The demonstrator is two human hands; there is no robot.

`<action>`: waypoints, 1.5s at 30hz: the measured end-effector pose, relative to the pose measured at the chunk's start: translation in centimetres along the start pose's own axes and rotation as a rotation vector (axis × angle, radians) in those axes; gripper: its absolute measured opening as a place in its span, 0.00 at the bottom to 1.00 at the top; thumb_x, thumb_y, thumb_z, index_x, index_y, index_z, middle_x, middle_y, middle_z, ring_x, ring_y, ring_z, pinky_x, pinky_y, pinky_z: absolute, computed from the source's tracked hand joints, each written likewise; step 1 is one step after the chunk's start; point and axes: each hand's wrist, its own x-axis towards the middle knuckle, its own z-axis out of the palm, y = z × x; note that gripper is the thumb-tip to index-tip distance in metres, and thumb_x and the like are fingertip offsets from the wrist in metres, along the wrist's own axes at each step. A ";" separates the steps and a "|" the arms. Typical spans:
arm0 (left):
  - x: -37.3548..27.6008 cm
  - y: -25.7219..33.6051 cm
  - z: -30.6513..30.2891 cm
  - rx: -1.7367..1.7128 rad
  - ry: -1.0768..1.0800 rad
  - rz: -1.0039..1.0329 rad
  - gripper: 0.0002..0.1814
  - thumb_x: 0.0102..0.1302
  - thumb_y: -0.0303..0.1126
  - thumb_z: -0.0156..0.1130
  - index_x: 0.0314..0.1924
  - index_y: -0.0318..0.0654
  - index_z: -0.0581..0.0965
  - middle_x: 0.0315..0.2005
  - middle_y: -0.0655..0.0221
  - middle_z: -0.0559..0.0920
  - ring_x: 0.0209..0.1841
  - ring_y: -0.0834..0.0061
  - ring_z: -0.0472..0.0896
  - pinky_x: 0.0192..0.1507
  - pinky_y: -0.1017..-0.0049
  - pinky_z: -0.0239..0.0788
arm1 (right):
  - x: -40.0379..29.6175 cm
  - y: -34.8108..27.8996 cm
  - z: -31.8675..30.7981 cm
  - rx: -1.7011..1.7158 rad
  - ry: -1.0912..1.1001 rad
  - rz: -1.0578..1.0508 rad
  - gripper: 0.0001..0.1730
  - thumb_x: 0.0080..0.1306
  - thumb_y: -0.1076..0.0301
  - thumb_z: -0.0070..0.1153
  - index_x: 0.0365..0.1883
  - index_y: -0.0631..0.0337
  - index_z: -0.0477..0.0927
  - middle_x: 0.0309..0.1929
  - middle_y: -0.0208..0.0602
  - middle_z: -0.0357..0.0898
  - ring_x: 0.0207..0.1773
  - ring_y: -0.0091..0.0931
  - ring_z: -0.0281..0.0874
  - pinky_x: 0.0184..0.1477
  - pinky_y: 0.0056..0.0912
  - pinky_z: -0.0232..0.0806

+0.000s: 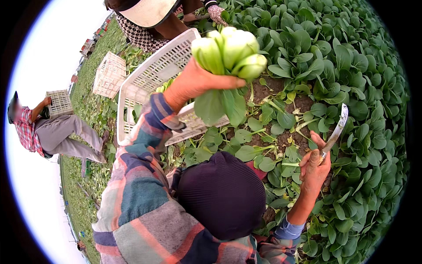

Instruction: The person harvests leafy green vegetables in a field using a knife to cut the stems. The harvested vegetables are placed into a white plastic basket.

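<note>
My left hand (201, 79) is raised, gripping several heads of bok choy (227, 49) with pale stem bases up and leaves hanging below. It is over the near side of a white slatted plastic crate (123, 112), which has more cut bok choy (165, 86) inside, partly hidden by my arm. On the right, my right hand (315, 168) holds a harvesting knife with a curved, soil-marked blade (338, 128) pointing upward. Its handle is mostly hidden in the palm. Loose leaves (249, 152) and cut stems lie on the soil below, between my hands.
Uncut bok choy (343, 62) grows densely along the right. A person in a visor (148, 13) bends beyond the crate, with a patterned glove (217, 14) among the plants. Another white crate (109, 75) stands farther left. A walking person (28, 128) carries a crate (60, 103).
</note>
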 end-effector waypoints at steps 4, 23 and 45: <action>-2.3 0.9 -9.7 0.466 0.178 0.050 0.31 0.49 0.25 0.75 0.55 0.38 0.75 0.46 0.72 0.82 0.48 0.78 0.79 0.53 0.75 0.71 | -0.2 1.1 0.9 0.058 -0.039 0.158 0.24 0.70 0.49 0.54 0.49 0.63 0.75 0.29 0.34 0.79 0.12 0.12 0.58 0.12 0.15 0.47; -3.7 -28.6 -13.7 1.258 -0.598 -0.265 0.20 0.55 0.36 0.65 0.48 0.46 0.76 0.36 0.67 0.79 0.47 0.66 0.76 0.64 0.59 0.53 | -0.9 5.4 1.6 0.043 -0.092 0.355 0.19 0.73 0.53 0.50 0.46 0.63 0.72 0.38 0.36 0.80 0.15 0.13 0.64 0.12 0.15 0.50; 1.2 -21.2 -17.0 1.309 -0.937 -0.449 0.12 0.59 0.35 0.60 0.41 0.38 0.81 0.35 0.60 0.83 0.42 0.62 0.82 0.55 0.62 0.67 | -0.8 9.6 -2.3 -0.117 -0.097 0.343 0.22 0.71 0.50 0.51 0.46 0.63 0.73 0.31 0.34 0.81 0.18 0.19 0.73 0.19 0.23 0.62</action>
